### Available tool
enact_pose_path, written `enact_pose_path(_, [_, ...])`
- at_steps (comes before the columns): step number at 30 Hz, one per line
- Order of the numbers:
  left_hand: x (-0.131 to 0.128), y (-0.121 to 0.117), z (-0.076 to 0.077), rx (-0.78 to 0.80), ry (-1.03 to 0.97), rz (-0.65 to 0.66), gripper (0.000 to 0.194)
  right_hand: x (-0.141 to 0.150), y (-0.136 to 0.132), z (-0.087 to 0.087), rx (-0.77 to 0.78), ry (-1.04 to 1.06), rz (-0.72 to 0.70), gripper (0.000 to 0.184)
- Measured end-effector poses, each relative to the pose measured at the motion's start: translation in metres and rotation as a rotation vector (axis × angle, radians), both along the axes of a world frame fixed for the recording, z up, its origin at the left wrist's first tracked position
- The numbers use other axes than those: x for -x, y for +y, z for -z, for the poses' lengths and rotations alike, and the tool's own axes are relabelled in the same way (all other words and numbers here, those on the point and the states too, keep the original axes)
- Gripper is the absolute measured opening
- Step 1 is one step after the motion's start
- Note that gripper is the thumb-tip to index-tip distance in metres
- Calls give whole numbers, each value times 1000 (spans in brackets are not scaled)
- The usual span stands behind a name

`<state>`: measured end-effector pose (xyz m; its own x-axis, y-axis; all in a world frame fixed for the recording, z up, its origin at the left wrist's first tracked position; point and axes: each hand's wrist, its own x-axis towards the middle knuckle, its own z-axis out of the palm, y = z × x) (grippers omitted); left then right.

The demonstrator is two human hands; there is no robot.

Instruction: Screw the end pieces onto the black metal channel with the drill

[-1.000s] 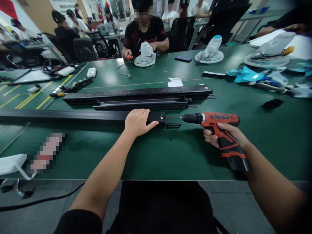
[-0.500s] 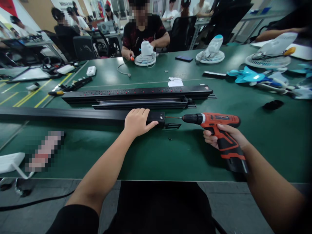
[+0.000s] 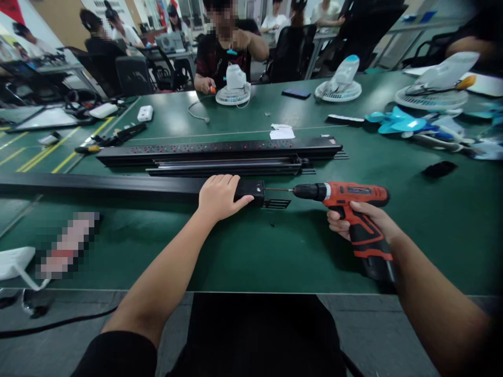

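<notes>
A long black rectangular bar (image 3: 168, 187) lies across the green table. My left hand (image 3: 219, 196) is clamped over it near its right end, fingers across the top and thumb stretched along the side. In my right hand (image 3: 367, 217) is an orange and black cordless drill (image 3: 353, 193), gripped by its handle and lying level. Its long thin bit (image 3: 279, 189) points left and meets the bar's end face; how the tip sits there is too small to tell. Black prongs (image 3: 277, 203) stick out beside that end. A tiny dark piece (image 3: 273, 224) lies below.
Behind the bar lie a black power strip (image 3: 220, 147) with red dots and a narrower black rail (image 3: 223, 166). White fan parts (image 3: 340, 91) and blue fan blades (image 3: 401, 121) are at the right. Across the table sits a person (image 3: 228, 47) with a fan head. A phone (image 3: 296, 93) lies nearby.
The person opposite has raised one hand, holding a small teal piece above the fan. My hands, the drill and the bar keep nearly the same positions; the view shifts slightly.
</notes>
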<state>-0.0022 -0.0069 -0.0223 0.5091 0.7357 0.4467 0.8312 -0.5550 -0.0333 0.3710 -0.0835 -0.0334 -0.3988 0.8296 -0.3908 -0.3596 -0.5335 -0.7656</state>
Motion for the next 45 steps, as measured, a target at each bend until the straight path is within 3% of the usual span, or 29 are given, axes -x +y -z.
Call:
enact_pose_path(29, [-1, 0, -1, 12, -2, -13, 67, -3, 0, 2, 29, -30, 0, 28])
enact_pose_path(45, [0, 1, 0, 20, 0, -7, 68, 2, -1, -3, 92, -39, 47, 38])
